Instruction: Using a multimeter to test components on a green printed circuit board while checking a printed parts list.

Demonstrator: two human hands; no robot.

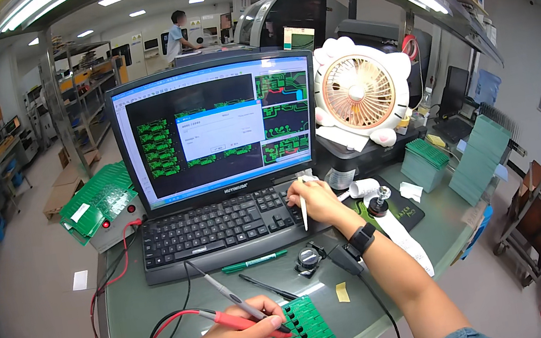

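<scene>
My left hand (251, 321) is closed around two test probes, a red one (233, 319) and a grey one (225, 291). Their tips meet the green circuit board panel (315, 326) with rows of dark parts, or hang just above it; I cannot tell which. Part of the panel is hidden by that hand. My right hand (319, 200) rests over the number pad of a black keyboard (202, 230). A thin white pen-like stick (304, 212) is held between its fingers. Behind the keyboard, a monitor (221, 131) displays green board layouts and a dialog box.
A green pen (254, 262) lies before the keyboard, near a small black round device (308, 258). Red and black leads loop at left by a box topped with green boards (100, 201). A white fan (359, 93) and stacked boards (425, 161) stand right. Another person (177, 38) works far back.
</scene>
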